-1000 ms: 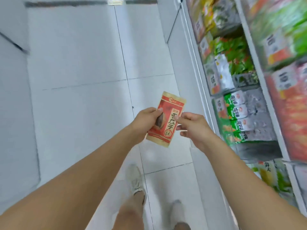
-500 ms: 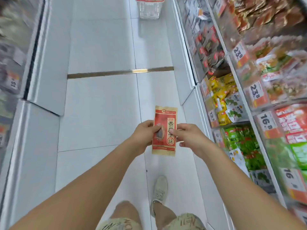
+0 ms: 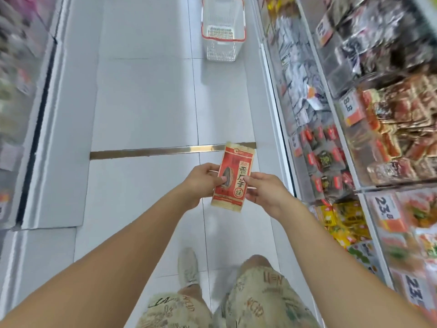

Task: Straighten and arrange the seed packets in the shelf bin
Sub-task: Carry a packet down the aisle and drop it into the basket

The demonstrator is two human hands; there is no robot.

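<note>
Glossy tiled aisle (image 3: 146, 110), both hands (image 3: 201, 183) (image 3: 267, 192) pinching flat papery seed packet (image 3: 233, 176)

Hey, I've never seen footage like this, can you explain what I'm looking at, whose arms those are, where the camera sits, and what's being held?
There is no machine here. One camera is worn on a person's head, looking forward and down, so the two bare arms are that person's own. They stand in a shop aisle with a white tiled floor. The left hand and the right hand each pinch a side of one red seed packet, held upright in front of them. Shelves on the right hold blurred snack packets and price tags. A white basket with a red rim stands on the floor farther ahead. Below are the person's shorts and a shoe.
</note>
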